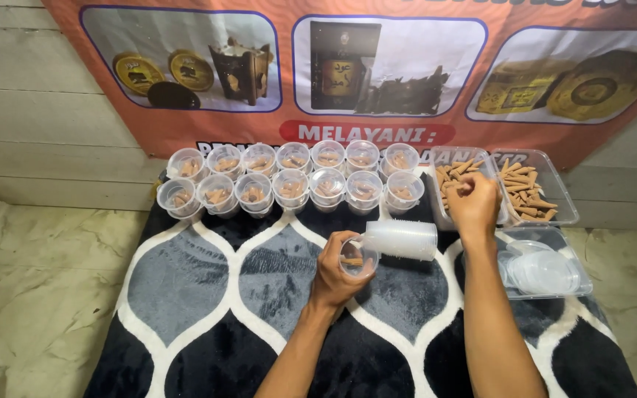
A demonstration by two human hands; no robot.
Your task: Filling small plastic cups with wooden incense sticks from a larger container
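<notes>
Bright even light, sharp, slight edge distortion.

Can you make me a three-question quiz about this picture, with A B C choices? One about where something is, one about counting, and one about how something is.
1. Where is the right hand?
A. over the tray of brown cones
B. on the floor tiles
C. inside the tray of lids

2. How many rows do the filled cups by the wall make?
A. one
B. two
C. five

3. How does the stack of empty cups lie?
A. upright
B. on its side
C. crushed flat

Answers:
1 A, the hand sits closed above the cones.
2 B, one row stands behind the other.
3 B, the stack lies sideways on the rug, next to the small cup that the left hand holds.
</notes>
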